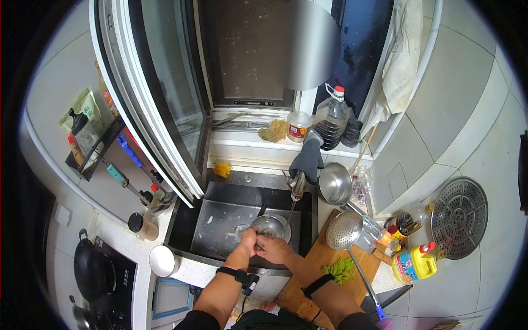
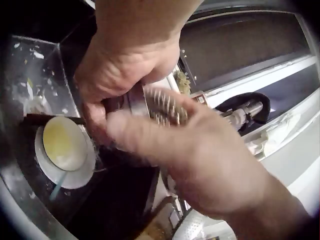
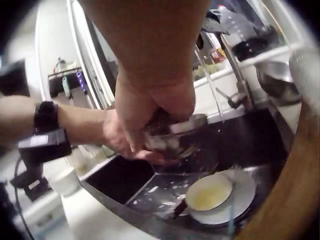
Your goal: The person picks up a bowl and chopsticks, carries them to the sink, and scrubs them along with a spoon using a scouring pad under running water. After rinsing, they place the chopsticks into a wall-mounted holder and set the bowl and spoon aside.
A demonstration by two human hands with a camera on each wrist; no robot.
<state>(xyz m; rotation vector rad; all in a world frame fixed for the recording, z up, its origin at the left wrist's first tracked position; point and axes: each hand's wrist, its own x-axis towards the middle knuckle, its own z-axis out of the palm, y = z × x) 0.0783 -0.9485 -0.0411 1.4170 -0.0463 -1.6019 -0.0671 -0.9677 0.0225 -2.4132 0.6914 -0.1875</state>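
Observation:
A small metal bowl (image 1: 269, 222) hangs over the sink in both hands. My left hand (image 1: 248, 241) supports it from the left, fingers beneath its side in the right wrist view. From the right, my right hand (image 1: 275, 249) grips the near rim, blurred in the left wrist view, where bright specks show on the metal (image 2: 167, 106). Its fingertips are partly hidden behind the rim. Below, a white bowl (image 3: 210, 192) of yellowish liquid sits on a white plate (image 3: 245, 200) in the dark sink (image 1: 220, 220). A dark handle shows beside the white bowl.
A tap (image 1: 297, 187) with a grey glove (image 1: 308, 159) over it rises behind the sink. To the right lie a cutting board (image 1: 316, 264) with chopped greens (image 1: 339, 269), a perforated ladle (image 1: 345, 231) and a steel pot (image 1: 335, 184). A white cup (image 1: 164, 260) stands left.

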